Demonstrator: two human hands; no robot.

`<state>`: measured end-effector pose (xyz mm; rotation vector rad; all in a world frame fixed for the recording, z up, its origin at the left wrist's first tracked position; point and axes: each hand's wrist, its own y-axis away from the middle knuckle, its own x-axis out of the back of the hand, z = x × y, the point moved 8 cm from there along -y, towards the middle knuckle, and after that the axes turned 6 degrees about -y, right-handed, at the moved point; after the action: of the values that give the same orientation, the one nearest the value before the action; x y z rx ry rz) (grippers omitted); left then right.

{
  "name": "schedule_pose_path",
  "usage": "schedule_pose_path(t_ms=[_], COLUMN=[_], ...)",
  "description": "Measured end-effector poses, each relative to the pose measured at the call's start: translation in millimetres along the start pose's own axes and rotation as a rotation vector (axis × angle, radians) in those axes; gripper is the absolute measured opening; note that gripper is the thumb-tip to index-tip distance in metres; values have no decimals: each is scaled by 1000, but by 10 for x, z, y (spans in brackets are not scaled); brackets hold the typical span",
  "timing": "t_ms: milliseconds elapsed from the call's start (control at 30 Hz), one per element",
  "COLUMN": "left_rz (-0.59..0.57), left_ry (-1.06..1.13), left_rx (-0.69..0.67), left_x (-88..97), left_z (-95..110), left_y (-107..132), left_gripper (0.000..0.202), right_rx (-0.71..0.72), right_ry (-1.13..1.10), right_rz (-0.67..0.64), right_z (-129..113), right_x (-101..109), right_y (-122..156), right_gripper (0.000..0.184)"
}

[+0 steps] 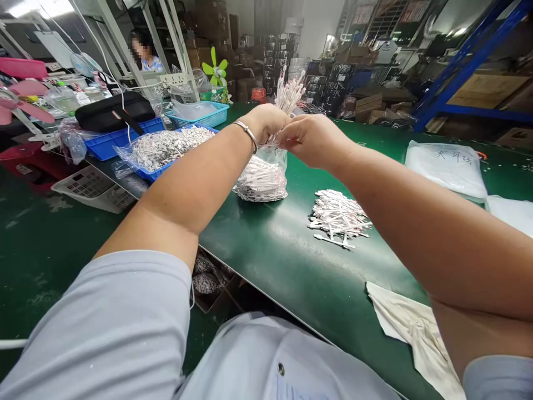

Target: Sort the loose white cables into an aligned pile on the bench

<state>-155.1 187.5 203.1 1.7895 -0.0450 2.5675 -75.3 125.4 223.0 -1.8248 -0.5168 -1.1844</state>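
Observation:
My left hand is closed around a bundle of thin white strips with pinkish ends, which stick up above the fingers. Beside it my right hand is closed, its fingertips pinched at the neck of a clear plastic bag. The bag stands on the green table under both hands, its lower part filled with white strips. My fingers partly hide the bag's mouth and the base of the bundle. A loose pile of the same strips lies right of the bag.
To the left, a blue tray holds a heap of strips; behind are a black case and a light-blue basket. Plastic bag packs lie at right, cloth near the front edge. A person sits behind.

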Motion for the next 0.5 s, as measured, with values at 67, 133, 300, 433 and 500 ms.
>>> schedule_pose_path(t_ms=[67,133,300,433,500], left_rz=[-15,-42,-182,-354,-345], left_ry=[-42,-160,-554,-739,-767], left_rx=[-51,-139,-105,-2,28], left_x=[-54,-100,-176,-274,-307], left_z=[-6,-26,-237,-342,-351], left_y=[34,56,0,-43,-108], left_gripper=[40,40,43,46,44], right_rx=[-15,-26,-4,43,50], right_ry=[37,90,272,371,381], right_rz=[1,-18,-123,-190,-189], right_z=[39,82,93,2,-28], right_x=[28,33,-10,-25,-16], right_y=[-16,-28,-42,-51,-57], right_gripper=[27,23,21,20,20])
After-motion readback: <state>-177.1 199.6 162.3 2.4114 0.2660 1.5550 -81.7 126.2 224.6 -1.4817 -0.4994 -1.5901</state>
